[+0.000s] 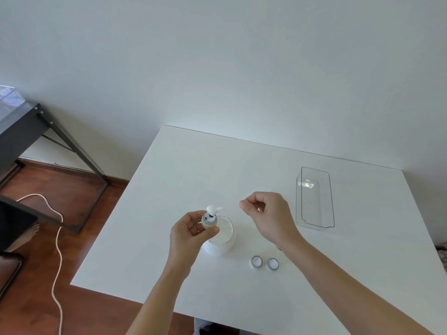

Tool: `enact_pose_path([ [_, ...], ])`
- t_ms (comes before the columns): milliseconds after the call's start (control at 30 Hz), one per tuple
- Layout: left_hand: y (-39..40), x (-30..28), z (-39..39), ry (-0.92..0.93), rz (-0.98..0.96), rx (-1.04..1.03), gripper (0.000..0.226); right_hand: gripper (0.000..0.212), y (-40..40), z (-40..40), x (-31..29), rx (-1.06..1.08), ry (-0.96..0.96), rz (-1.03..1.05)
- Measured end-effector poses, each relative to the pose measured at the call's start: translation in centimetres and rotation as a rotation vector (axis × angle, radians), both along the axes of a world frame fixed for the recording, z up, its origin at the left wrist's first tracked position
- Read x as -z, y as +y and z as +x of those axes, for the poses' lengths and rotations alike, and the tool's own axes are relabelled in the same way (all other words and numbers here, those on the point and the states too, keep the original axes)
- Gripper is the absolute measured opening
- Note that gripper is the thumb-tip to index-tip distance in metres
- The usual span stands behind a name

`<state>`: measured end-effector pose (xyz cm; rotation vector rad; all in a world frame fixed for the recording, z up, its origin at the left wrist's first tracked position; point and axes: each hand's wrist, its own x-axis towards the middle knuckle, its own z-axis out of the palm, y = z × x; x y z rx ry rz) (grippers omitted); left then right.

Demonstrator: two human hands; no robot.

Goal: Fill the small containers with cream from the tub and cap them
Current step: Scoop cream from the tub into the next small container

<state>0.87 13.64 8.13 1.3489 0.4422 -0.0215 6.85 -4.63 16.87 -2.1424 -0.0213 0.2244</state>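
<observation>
The tub (221, 240) of cream stands open on the white counter (183, 180), and it serves here as the landmark. Its mouth shows a smooth white surface of cream.

The left hand (191, 232) is just left of the tub, above the counter. Its fingers and thumb are closed around a small jar (209, 220), which is held over the left rim of the tub, with the open mouth turned toward the camera. A small white spatula (214, 210) with a lump of cream on it sticks out of the jar mouth, above the far rim of the tub. Nothing else touches the spatula in this view.

The right hand (268, 213) is to the right of the tub and a little beyond it, raised over the counter. Its thumb and forefinger are pinched together and the other fingers are curled in. Whether something thin sits in the pinch cannot be told; it looks empty.

Two more small jars lie on the counter, nearer to the person than the tub and to its right. They stand just beside each other: the left jar (256, 261) and the right jar (272, 264). Each shows a grey ring around a white middle. It is not clear if they are filled or capped.

A clear plastic tray (314, 213) lies well to the right of the tub, beyond the right hand.
</observation>
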Motion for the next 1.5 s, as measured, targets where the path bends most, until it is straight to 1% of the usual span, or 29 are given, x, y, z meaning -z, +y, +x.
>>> enact_pose_path([
  [100,0.0,-0.2,0.0,-0.012,-0.007,0.006,0.038,0.020,0.4,-0.8,0.1,-0.083,-0.272,-0.099],
  [200,0.1,-0.3,0.0,-0.021,-0.019,0.007,0.037,0.014,0.4,-1.4,0.5,-0.193,-0.587,-0.313],
  [267,0.2,-0.4,0.0,-0.024,-0.028,0.008,0.036,0.017,0.1,-1.6,0.8,-0.275,-0.823,-0.450],
  [333,0.2,-0.4,0.0,-0.028,-0.040,0.009,0.035,0.020,-0.3,-1.8,1.3,-0.343,-1.001,-0.558],
  [400,0.3,-0.5,0.0,-0.037,-0.057,0.008,0.036,0.022,-0.7,-2.1,1.9,-0.382,-1.091,-0.628],
  [500,0.4,-0.4,-0.1,-0.038,-0.064,0.011,0.039,0.026,-1.3,-2.5,2.6,-0.394,-1.139,-0.659],
  [667,0.5,-0.2,-0.1,-0.026,-0.044,0.005,0.038,0.030,-2.2,-2.8,2.3,-0.394,-1.138,-0.645],
  [733,0.6,-0.2,-0.2,-0.027,-0.042,-0.002,0.038,0.026,-2.2,-2.7,2.1,-0.335,-1.101,-0.588],
  [800,0.8,-0.1,-0.2,-0.027,-0.034,-0.011,0.038,0.017,-2.1,-2.5,1.9,-0.217,-0.988,-0.491],
  [867,1.0,-0.1,-0.3,-0.026,-0.025,-0.018,0.038,0.013,-2.0,-2.2,1.9,-0.112,-0.797,-0.393],
  [900,1.1,0.0,-0.4,-0.025,-0.021,-0.023,0.038,0.013,-2.0,-2.0,2.1,-0.087,-0.702,-0.378],
  [933,1.2,0.0,-0.5,-0.024,-0.019,-0.029,0.038,0.013,-1.9,-1.9,2.5,-0.091,-0.625,-0.399],
  [1000,1.4,0.1,-0.6,-0.019,-0.014,-0.040,0.039,0.015,-1.4,-1.5,3.4,-0.164,-0.542,-0.530],
  [1133,1.6,0.1,-0.8,-0.011,-0.006,-0.049,0.039,0.023,1.2,-0.5,4.4,-0.393,-0.483,-0.924],
  [1200,1.6,0.1,-0.8,-0.008,0.002,-0.047,0.039,0.025,2.7,-0.4,4.6,-0.459,-0.502,-1.064],
  [1300,1.7,0.0,-0.9,-0.008,0.011,-0.048,0.039,0.023,4.3,-0.2,4.8,-0.542,-0.562,-1.117],
  [1367,1.9,0.0,-0.9,-0.005,0.014,-0.052,0.039,0.023,4.9,0.0,4.8,-0.590,-0.537,-1.155],
  [1400,2.0,0.0,-1.0,-0.002,0.016,-0.055,0.039,0.024,5.2,0.3,4.7,-0.643,-0.492,-1.148],
  [1433,2.0,0.1,-1.0,0.000,0.018,-0.057,0.039,0.027,5.4,0.5,5.1,-0.713,-0.406,-1.127],
  [1467,2.1,0.1,-1.0,0.001,0.019,-0.060,0.039,0.031,5.4,0.8,5.7,-0.747,-0.348,-1.104],
  [1500,2.1,0.1,-1.0,0.003,0.020,-0.062,0.039,0.033,5.2,1.1,6.1,-0.728,-0.303,-1.089],
])
